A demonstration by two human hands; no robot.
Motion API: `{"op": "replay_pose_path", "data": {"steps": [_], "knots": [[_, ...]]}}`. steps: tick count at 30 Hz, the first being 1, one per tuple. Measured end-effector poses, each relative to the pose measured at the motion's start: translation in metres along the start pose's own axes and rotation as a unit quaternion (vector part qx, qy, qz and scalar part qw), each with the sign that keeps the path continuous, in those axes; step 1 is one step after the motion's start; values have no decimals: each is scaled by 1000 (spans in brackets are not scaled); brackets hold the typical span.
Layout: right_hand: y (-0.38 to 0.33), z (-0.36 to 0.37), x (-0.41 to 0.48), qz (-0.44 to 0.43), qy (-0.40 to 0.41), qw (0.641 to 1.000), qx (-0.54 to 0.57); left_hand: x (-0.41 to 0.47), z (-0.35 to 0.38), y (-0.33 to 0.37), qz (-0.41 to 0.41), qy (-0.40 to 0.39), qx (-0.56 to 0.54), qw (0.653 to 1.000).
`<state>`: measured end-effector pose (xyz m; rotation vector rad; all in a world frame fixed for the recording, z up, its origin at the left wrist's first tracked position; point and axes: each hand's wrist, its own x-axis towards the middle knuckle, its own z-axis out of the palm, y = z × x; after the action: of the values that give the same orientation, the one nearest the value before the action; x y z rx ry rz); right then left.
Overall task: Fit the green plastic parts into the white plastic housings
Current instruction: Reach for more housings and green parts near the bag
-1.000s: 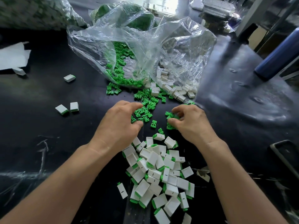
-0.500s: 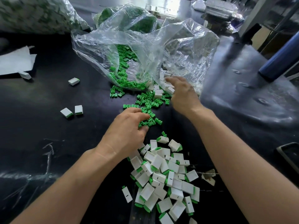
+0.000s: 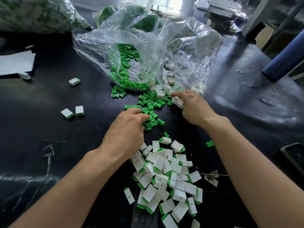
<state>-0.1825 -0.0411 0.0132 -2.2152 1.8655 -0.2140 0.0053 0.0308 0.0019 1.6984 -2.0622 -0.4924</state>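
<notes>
White housings (image 3: pixel 160 95) at the mouth of the bag (image 3: pixel 181 55) lie just ahead of the right hand (image 3: pixel 192 109), forefinger stretched toward them, while green parts (image 3: pixel 152 115) sit under the left hand (image 3: pixel 128 129), fingers curled; whether either holds anything is unclear.

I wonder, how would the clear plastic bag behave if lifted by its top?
The clear plastic bag looks thin and crumpled, so probably floppy. Its mouth lies open, so green parts would likely spill further.
</notes>
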Motion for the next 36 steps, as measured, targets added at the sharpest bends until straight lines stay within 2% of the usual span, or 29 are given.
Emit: {"op": "replay_pose_path", "data": {"steps": [7,15,21,25,27,29,30,36], "knots": [[-3,1,-34,-28,47,997,47,-1,-4,2,-8,30,2,1000],[-6,8,-49,20,140,981,135,-4,-11,7,-12,60,-37,997],[-3,8,-54,22,181,961,207,-7,-17,10,-3,125,-112,986],[4,-1,-61,15,205,914,350,-8,-21,18,-51,69,-256,963],[3,-4,-64,13,189,888,418,-10,-21,24,-87,23,-366,926],[-2,-4,-67,2,168,878,448,-13,-24,30,-112,-11,-467,877],[-6,-4,-69,-5,157,875,458,-14,-24,32,-116,-19,-487,866],[-25,-2,-76,-55,124,865,482,-16,-27,35,-97,-44,-485,868]]}}
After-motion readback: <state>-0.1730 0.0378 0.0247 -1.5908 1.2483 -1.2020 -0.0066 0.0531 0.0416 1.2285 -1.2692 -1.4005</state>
